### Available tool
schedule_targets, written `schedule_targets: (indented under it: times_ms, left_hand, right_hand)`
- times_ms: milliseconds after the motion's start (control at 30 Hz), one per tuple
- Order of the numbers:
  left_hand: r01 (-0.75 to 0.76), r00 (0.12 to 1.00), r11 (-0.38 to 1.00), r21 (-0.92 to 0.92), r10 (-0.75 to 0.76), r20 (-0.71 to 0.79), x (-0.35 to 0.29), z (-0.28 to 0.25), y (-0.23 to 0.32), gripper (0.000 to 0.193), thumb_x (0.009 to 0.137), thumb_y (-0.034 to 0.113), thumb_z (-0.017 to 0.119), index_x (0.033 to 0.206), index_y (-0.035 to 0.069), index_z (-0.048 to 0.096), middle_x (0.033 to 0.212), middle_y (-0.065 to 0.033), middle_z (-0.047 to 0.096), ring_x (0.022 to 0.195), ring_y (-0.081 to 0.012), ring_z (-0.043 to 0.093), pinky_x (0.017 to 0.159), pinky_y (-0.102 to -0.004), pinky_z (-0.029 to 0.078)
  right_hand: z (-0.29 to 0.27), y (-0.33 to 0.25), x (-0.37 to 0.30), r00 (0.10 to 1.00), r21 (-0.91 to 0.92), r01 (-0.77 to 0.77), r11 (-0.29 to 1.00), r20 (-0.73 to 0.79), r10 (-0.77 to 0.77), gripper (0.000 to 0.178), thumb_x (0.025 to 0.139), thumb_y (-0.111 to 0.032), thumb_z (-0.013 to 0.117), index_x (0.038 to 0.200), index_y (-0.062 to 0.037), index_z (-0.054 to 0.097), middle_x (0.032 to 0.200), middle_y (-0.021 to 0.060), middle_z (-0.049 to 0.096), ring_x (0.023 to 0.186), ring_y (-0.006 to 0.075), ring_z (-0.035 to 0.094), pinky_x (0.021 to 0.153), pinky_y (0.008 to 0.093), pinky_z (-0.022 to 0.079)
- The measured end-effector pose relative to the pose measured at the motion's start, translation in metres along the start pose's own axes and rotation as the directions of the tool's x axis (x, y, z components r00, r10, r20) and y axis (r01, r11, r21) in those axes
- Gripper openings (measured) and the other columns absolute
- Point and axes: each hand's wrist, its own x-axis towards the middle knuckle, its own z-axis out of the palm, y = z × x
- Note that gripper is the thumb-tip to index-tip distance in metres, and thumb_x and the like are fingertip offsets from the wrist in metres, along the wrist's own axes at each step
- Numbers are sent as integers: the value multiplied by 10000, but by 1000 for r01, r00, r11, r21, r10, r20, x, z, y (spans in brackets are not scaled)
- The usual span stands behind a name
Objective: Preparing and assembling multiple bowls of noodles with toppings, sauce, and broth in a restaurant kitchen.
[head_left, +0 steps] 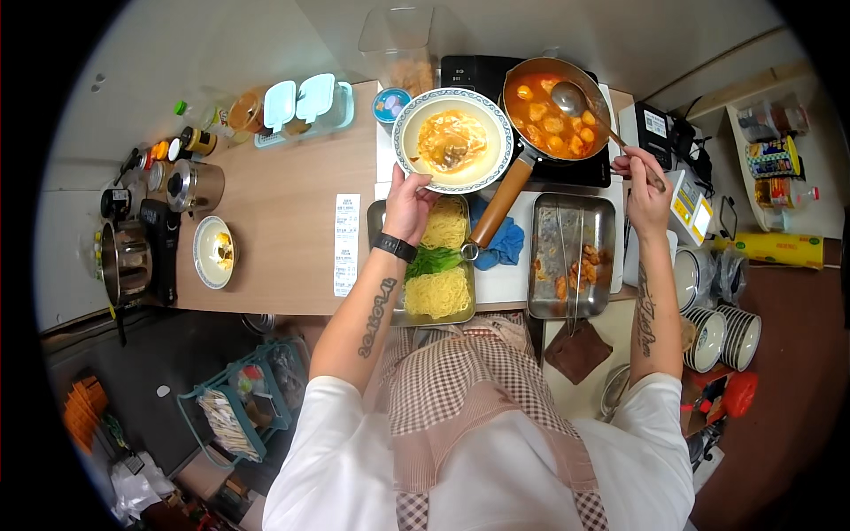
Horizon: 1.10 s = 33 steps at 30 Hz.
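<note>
My left hand [411,205] grips the near rim of a cream bowl [491,159] with a patterned edge. Orange-red sauce with some brownish and whitish bits lies in the bowl, which is held up left of the pot. In my right hand [648,188] is the handle of a metal ladle [569,98]. The ladle's head rests in the pot [509,84], among round pieces in orange-red broth. The pot stands on a black induction cooker [469,71], its wooden handle [503,202] pointing toward me.
Near me, one metal tray [379,265] holds noodles and greens; another [535,305] holds reddish pieces and tongs [579,265]. A blue cloth [500,243] lies between them. Paper slips [346,243] and a smaller bowl [205,265] lie left. Jars [199,140] line the far left; stacked bowls [742,336] stand right.
</note>
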Motion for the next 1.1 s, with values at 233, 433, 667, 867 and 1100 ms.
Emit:
schedule_targets:
  times_ms: [233, 433, 667, 867, 1100]
  left_hand:
    - [-6, 1000, 1000, 13, 6, 12, 0, -3, 0, 539, 907, 69, 523, 1411, 165, 360, 1235, -46, 583, 1000, -151, 602, 883, -338, 462]
    - [-4, 1000, 1000, 14, 4, -4, -1, -1, 0, 547, 901, 65, 530, 1412, 163, 362, 1213, -40, 594, 989, -137, 603, 867, -322, 463]
    - [-7, 1000, 1000, -19, 8, 29, 3, -7, -1, 547, 894, 56, 541, 1403, 158, 371, 1198, -36, 604, 980, -135, 611, 867, -324, 475]
    - [3, 1000, 1000, -21, -3, 9, -3, 1, 1, 549, 895, 58, 542, 1406, 156, 367, 1233, -45, 598, 1022, -161, 616, 907, -356, 475]
    - [-1, 1000, 1000, -16, 1, 13, -3, 0, -1, 539, 898, 69, 542, 1402, 164, 376, 1227, -36, 600, 1025, -146, 610, 892, -346, 462]
  right_hand:
    - [8, 7, 22, 966, 281, -164, 946, -149, 211, 255, 1025, -122, 458, 1095, 81, 595, 880, 175, 694, 805, 228, 707, 763, 321, 582]
    - [-6, -7, 29, 933, 397, -218, 891, -183, 310, 234, 1016, -128, 466, 1048, 74, 581, 858, 194, 687, 734, 250, 703, 691, 311, 579]
    - [0, -43, 23, 977, 431, -145, 890, -80, 198, 245, 1027, -141, 459, 1048, 73, 577, 838, 190, 689, 730, 251, 706, 696, 320, 587]
    - [25, -52, 13, 978, 445, -206, 872, 76, 192, 238, 1033, -142, 460, 1097, 57, 573, 872, 183, 704, 778, 263, 714, 734, 337, 588]
    - [31, -46, -8, 938, 349, -148, 926, 346, 19, 267, 1003, -78, 525, 1194, 68, 642, 975, 156, 720, 924, 239, 706, 856, 323, 561]
